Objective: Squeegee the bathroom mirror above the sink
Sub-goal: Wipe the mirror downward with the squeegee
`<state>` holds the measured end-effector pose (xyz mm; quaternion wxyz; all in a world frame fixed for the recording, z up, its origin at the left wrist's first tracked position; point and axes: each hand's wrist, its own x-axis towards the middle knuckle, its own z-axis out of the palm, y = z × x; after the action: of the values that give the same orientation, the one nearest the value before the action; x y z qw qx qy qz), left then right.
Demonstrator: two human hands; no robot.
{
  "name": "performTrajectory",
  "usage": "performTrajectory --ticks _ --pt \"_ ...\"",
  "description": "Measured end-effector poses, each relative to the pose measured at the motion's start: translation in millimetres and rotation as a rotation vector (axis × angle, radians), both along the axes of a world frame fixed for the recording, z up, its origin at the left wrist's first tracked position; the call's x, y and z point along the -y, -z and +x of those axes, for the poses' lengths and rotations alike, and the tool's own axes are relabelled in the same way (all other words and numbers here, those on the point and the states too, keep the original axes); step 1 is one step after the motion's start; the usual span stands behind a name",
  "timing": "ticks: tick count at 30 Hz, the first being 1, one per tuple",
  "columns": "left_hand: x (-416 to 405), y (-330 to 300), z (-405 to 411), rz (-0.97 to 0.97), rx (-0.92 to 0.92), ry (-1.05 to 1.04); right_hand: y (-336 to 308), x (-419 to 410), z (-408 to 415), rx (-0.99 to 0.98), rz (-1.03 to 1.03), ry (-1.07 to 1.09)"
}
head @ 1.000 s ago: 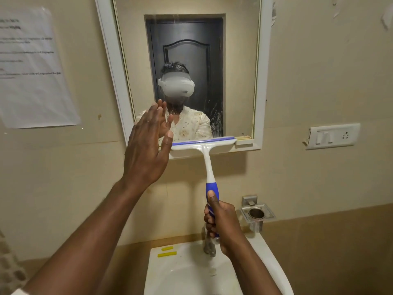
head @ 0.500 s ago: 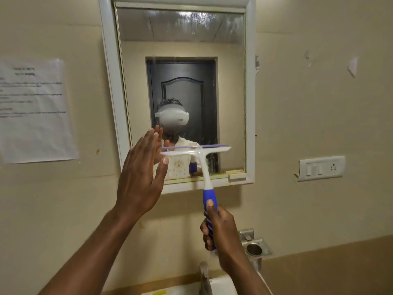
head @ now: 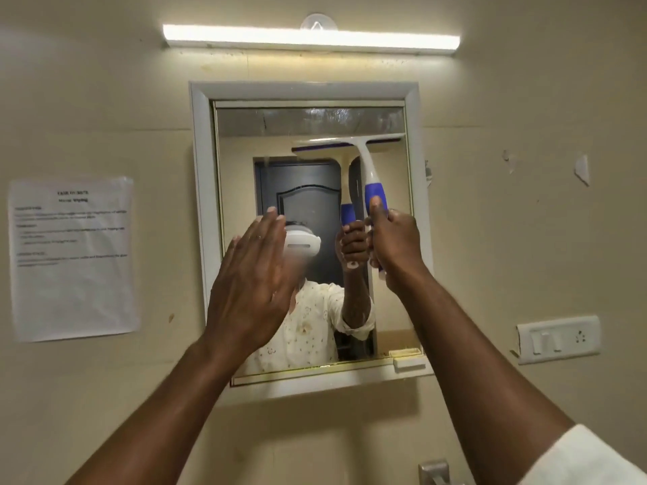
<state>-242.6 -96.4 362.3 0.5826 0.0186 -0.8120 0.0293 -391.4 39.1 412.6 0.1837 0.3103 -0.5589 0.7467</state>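
Blue-gripped squeegee [head: 364, 159] stands above the right hand [head: 394, 246], which is fisted round its handle, blade apparently against the upper mirror [head: 241, 176]; pull down evenly. Left hand [head: 252, 285] hovers flat, empty.

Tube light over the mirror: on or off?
On. The tube light glows bright white along its length above the mirror.

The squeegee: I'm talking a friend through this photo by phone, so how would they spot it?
Find the white-framed mirror under the tube light. Near the top right of the glass, the squeegee forms a T, its white blade bar level and its blue-gripped handle held in the right hand. Its fainter twin is only a reflection.
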Motion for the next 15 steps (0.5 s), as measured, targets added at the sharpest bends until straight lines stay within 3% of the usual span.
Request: performTrajectory --ticks 10,15 --pt "-0.5 -47.9 -6.4 -0.073 -0.062 -0.06 -46.8 7.0 -13.5 -0.038 -0.012 -0.022" --pt "2.4 -51.4 -10.2 -0.039 -0.074 -0.23 -48.5 2.9 -10.9 0.018 0.005 -0.146"
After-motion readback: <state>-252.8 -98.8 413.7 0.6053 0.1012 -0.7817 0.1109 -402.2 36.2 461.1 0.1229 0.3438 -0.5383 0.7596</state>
